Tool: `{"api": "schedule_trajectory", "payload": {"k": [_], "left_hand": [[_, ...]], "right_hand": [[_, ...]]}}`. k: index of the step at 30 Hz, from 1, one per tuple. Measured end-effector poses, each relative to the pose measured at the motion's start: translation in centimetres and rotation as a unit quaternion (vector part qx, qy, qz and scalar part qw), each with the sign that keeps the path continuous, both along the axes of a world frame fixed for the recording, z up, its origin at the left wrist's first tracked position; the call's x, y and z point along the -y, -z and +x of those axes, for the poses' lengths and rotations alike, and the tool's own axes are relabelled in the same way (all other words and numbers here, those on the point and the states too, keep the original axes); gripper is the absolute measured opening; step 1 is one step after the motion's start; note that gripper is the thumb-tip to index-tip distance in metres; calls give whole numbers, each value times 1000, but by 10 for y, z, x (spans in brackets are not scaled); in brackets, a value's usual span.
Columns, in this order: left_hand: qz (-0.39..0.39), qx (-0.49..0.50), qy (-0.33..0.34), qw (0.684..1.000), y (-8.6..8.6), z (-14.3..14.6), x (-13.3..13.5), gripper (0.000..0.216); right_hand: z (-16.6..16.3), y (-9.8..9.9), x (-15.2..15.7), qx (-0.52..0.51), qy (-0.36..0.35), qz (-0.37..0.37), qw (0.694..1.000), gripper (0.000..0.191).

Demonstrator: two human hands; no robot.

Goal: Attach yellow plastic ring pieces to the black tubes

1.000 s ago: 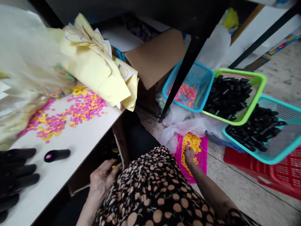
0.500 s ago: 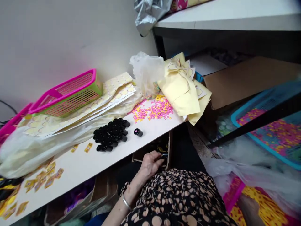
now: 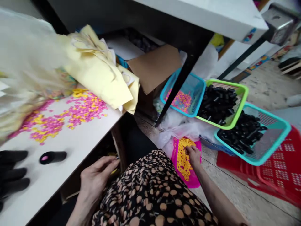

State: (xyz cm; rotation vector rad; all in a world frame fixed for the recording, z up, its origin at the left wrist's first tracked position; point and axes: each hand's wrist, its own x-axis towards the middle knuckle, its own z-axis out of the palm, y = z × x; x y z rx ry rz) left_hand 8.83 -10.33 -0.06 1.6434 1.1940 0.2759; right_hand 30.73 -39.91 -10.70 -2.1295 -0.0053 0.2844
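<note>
My right hand (image 3: 194, 154) reaches down to a pink basket (image 3: 194, 179) on the floor that holds small yellow pieces (image 3: 183, 158); its fingers curl into the pile. My left hand (image 3: 95, 177) rests by my lap under the white table's edge (image 3: 70, 171), fingers bent around a small dark and yellow item that is mostly hidden. On the table lies a single black tube with a pink end (image 3: 52, 157), beside several black tubes (image 3: 11, 175) at the left edge. Loose pink and yellow pieces (image 3: 77, 111) are scattered further back.
Yellow backing sheets (image 3: 103, 78) and a plastic bag (image 3: 25, 59) pile up at the table's back. On the floor stand a blue basket of pink pieces (image 3: 185, 94), green (image 3: 237, 103) and teal (image 3: 270, 141) baskets of black tubes, red crates (image 3: 277, 175), a cardboard box (image 3: 152, 66) and a black table leg (image 3: 178, 81).
The view has swung from the table back to the floor on the right. My right hand is again in the yellow pieces; my left hand stays under the table's edge.
</note>
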Motion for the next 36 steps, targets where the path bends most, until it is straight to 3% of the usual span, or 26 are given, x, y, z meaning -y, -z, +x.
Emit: {"api": "schedule_trajectory", "payload": {"k": [2,3,5,6,9,12,17,20,22,26,29,36], "left_hand": [[-127,50,13,991,-13,13,12,29],[-180,88,21,980,-19,19,17,30],[-260,159,24,952,-30,30,25,32],[-284,186,12,940,-35,34,27,34],[-281,232,-16,931,-47,27,25,32],[-250,257,-78,930,-54,1,17,25],[-254,302,-169,903,-58,-46,4,21],[-239,330,-195,892,-61,-62,-7,23],[-204,352,-224,886,-63,-69,-18,26],[-85,389,-339,852,-59,-80,-44,30],[-64,388,-408,824,-49,-84,-58,27],[-101,392,-422,811,-30,-74,-59,23]], "right_hand": [[-10,-19,-31,21,-96,19,995,23],[-16,-31,-50,72,-191,23,979,18],[-31,-57,-91,221,-353,56,907,15],[-40,-69,-111,297,-399,92,862,18],[-65,-95,-164,447,-475,165,740,32],[-87,-111,-199,418,-556,207,688,39],[-115,-140,-231,145,-689,222,675,33],[-129,-157,-254,103,-722,224,647,26],[-136,-162,-275,80,-721,226,650,21],[-145,-156,-324,74,-673,241,695,18],[-150,-143,-351,71,-660,238,709,19],[-157,-126,-365,65,-654,228,719,21]]}}
